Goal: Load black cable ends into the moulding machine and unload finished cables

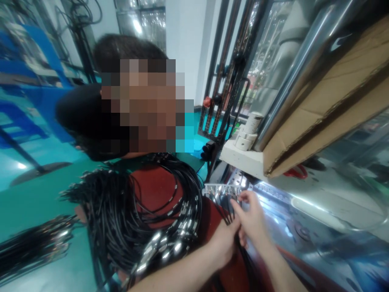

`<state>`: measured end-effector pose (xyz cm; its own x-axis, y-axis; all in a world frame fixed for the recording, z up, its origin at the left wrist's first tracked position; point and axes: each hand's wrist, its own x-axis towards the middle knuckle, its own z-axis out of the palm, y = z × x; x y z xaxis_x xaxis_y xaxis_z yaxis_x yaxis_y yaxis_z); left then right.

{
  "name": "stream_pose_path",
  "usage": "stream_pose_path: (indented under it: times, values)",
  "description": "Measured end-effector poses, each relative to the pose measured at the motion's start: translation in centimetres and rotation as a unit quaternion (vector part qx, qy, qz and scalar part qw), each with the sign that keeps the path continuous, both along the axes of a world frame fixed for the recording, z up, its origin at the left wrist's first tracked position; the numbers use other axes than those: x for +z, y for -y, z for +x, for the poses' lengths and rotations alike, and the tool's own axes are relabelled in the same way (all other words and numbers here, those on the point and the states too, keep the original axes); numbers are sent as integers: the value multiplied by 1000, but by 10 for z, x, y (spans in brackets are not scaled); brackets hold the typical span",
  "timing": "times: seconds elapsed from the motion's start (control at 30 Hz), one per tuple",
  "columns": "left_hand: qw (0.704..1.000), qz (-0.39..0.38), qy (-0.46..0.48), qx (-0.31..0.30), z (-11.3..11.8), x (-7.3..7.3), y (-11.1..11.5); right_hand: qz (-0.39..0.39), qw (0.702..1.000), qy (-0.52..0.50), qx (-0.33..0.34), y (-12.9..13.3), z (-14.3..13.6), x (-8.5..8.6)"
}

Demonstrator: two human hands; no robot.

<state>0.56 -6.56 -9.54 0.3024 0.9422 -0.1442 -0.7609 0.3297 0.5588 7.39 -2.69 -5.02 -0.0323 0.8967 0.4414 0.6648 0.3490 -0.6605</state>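
Observation:
Several black cables (226, 215) run up to a pale slotted strip (217, 188) and sit along it. Below the strip, my left hand (223, 241) is closed around these cables. Thumb and index finger of my right hand (255, 217) pinch the end of a cable at the strip's right end; the exact contact is partly hidden by the fingers. A large coil of black cables (121, 227) with shiny metal ends lies on a dark red surface (158, 188) to the left of my hands.
A co-worker (130, 52) leans in close behind the coil. More cables (36, 247) lie on the green table (69, 269) at left. Machine housing (319, 198), a metal column (304, 65) and a cardboard piece (328, 97) stand close on the right.

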Motion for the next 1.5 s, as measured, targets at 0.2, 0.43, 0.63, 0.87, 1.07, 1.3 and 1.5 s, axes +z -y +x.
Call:
stream_pose_path:
  times: [0.2, 0.43, 0.63, 0.87, 1.07, 1.3, 1.5]
  values:
    - [994, -26, -73, 72, -1, 2, 6, 138, 971, 196, 8, 14, -11, 6]
    - [994, -3, -79, 82, -1, -2, 8, 172, 963, 206, 8, 12, -11, 2]
    - [996, -25, -63, 66, 0, 1, 8, 173, 964, 200, 17, 11, -10, 1]
    - [998, -15, -26, 56, 0, 2, 6, 182, 964, 194, 23, 9, -11, 0]
    - [999, -40, 7, 32, 1, 8, 5, 167, 965, 199, 19, 7, -10, -4]
    - [995, -93, 18, 33, 1, 5, 4, 213, 953, 199, 86, 12, -12, 6]
    - [994, -98, 52, 23, 0, 9, 3, 232, 939, 234, 100, 16, -14, 13]
